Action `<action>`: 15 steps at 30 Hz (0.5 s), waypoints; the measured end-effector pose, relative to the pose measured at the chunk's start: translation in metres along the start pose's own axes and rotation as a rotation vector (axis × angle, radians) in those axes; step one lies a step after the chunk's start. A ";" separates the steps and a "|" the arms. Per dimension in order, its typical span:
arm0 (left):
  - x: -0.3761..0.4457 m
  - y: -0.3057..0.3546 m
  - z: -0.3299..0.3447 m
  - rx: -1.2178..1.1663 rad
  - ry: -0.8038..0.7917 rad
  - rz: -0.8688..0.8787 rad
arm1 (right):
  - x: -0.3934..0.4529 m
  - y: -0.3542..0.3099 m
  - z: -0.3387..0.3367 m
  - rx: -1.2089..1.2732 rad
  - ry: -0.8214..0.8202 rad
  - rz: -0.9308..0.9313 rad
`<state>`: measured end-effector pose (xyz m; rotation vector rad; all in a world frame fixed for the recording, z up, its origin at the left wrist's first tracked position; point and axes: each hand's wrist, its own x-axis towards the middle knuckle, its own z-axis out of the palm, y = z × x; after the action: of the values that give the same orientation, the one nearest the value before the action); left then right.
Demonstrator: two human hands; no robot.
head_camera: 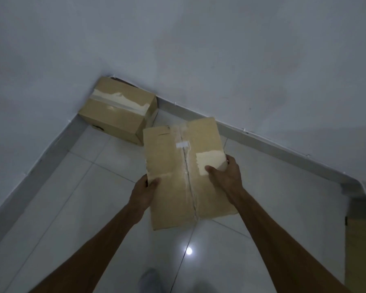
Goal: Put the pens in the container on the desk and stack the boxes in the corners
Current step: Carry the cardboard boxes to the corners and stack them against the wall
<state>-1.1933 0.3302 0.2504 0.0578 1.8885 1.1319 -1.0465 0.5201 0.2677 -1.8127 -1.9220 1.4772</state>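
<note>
Now carried box point(184, 172) sits between left hand point(145, 191); right hand point(224, 176).

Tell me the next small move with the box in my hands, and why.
Probably carry the held box forward and left, then lower it onto the corner box. Both the left hand and right hand already grip its near edges, and the corner box sits against both walls with its taped top bare.

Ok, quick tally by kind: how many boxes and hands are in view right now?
Cardboard boxes: 2, the held box and the corner box
Hands: 2, the left hand and the right hand, both gripping the held box
Total: 4
</note>
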 end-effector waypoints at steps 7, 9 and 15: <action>0.083 -0.042 0.010 -0.096 0.055 -0.090 | 0.082 0.009 0.061 -0.168 -0.137 -0.039; 0.104 -0.058 0.012 -0.105 0.052 -0.088 | 0.105 0.014 0.077 -0.192 -0.154 -0.035; 0.140 -0.097 0.027 -0.177 0.064 -0.167 | 0.153 0.039 0.113 -0.256 -0.204 -0.083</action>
<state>-1.2201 0.3554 0.0818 -0.2335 1.8045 1.1918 -1.1356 0.5746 0.1040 -1.7071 -2.3508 1.5001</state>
